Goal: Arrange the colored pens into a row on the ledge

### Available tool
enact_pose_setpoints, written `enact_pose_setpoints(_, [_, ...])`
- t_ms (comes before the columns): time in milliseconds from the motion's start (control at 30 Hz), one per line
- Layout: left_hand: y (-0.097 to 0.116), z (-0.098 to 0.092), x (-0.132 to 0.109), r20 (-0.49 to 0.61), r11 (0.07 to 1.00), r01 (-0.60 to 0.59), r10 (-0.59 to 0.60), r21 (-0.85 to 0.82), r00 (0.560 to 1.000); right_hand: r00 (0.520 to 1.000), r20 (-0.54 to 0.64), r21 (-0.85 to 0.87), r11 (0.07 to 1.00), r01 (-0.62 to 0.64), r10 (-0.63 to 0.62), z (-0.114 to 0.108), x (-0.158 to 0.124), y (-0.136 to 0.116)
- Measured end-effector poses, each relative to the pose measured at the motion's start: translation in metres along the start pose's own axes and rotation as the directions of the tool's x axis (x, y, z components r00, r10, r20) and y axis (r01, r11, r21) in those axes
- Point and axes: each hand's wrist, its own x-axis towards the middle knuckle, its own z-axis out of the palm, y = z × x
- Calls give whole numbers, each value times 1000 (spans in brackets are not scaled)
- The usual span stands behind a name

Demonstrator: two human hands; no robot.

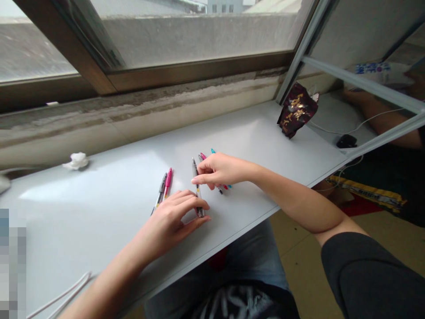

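Observation:
Several pens lie on a white desk (99,208) under a window. My left hand (172,219) pinches the near end of a grey pen (195,177), thumb and fingers closed round it. My right hand (219,170) is curled, its fingertips touching the middle of the same grey pen. Beneath and behind my right hand lie a pink pen (203,156), a blue pen (213,151) and others partly hidden. To the left, a pink pen (168,179) and a dark grey pen (161,188) rest side by side.
A dark snack bag (296,110) stands at the desk's far right corner. A crumpled white tissue (77,161) lies at the back left. White cables (63,294) cross the near left edge. Another person's arm (381,117) rests beyond a metal-framed partition on the right.

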Motion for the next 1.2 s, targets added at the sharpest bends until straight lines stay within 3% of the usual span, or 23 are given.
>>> enact_pose_setpoints(233, [1,1,-2,5,1000,9,-9,5,1000,998,-12,-13,998,-58,58,2,-1,-5])
enact_pose_setpoints(367, [2,-2,-1,-27,999,36,-35,39,999,986,-156,-144,986,-81,58,2,4,2])
enact_pose_setpoints(467, [0,-4,-1,-135,985,106,-88,133,987,957,-285,-347,924,-159,58,3,9,9])
enact_pose_setpoints(533, [-3,-8,-3,-264,940,226,-157,256,952,930,-362,-458,856,-241,67,4,9,12])
enact_pose_setpoints(633, [-7,-16,-6,-421,766,499,-327,405,846,907,-422,-550,793,-261,5,4,8,14])
enact_pose_setpoints(733, [-7,-23,-6,-369,569,676,-568,469,735,939,-314,-587,806,-73,-143,3,7,15])
enact_pose_setpoints(833, [-4,-24,-1,-229,506,691,-695,516,681,954,-108,-628,763,153,-280,4,8,17])
enact_pose_setpoints(900, [-1,-23,2,-194,500,682,-713,533,674,943,20,-672,694,259,-333,7,10,19])
enact_pose_setpoints(967, [2,-22,4,-178,495,675,-719,548,672,936,73,-718,634,289,-344,9,11,20])
enact_pose_setpoints(1100, [2,-23,3,-182,499,660,-704,562,687,944,36,-774,589,234,-328,9,11,19])
enact_pose_setpoints(1200, [-2,-24,-1,-199,532,630,-653,566,731,950,23,-781,588,211,-310,7,11,19])
